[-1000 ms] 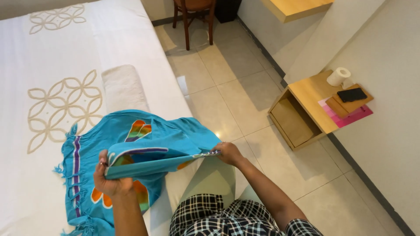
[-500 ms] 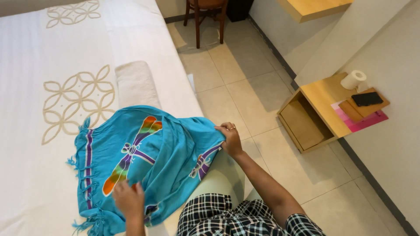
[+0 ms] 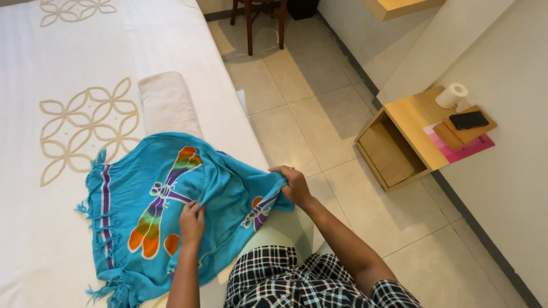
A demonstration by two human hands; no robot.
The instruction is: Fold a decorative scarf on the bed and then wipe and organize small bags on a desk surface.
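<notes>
Head view: a turquoise fringed cloth (image 3: 171,211) with dragonfly print lies on the white bed (image 3: 68,68), at its near edge. The left hand (image 3: 192,222) pinches a fold at the cloth's middle, fingers closed. The right hand (image 3: 294,183) grips the cloth's right edge, fist closed. The cloth's lower corner is cut off by the frame. A rolled white towel (image 3: 168,102) lies just beyond the cloth.

the left hand (image 3: 192,222) lay palm down, fingers pinched together, forearm reaching straight forward. the right hand (image 3: 294,185) was clenched in a fist, its arm stretched out diagonally.
</notes>
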